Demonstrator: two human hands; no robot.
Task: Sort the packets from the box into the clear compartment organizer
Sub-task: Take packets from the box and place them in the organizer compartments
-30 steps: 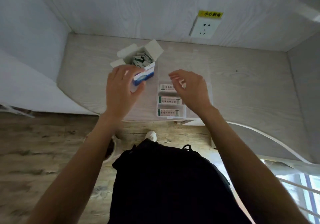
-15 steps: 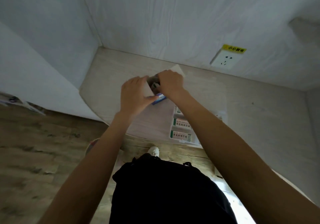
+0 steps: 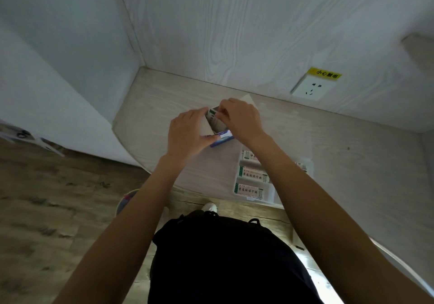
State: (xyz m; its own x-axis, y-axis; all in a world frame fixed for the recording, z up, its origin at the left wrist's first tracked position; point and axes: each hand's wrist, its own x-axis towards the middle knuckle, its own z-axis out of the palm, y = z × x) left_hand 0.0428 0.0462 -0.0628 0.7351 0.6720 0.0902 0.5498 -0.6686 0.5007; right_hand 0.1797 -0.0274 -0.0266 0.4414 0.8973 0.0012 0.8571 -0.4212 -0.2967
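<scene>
**Pulling a packet out of the box**

Watching from my end, both hands have closed in on the box [image 3: 219, 137] at frame centre since a second ago, when they hovered apart. My left hand [image 3: 187, 132] grips the box's near side; my right hand [image 3: 239, 118] pinches a packet [image 3: 212, 117] at its mouth. So one more packet is on its way, I judge. Its long axis runs upper left to lower right. The organizer [image 3: 272, 193], lower right of centre, holds labelled packets.

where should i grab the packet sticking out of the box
Pinch the packet by its exposed top edge, coming from above, as the right hand does: it stands upright in the open box, only the top clear, while the left hand steadies the box.
</scene>
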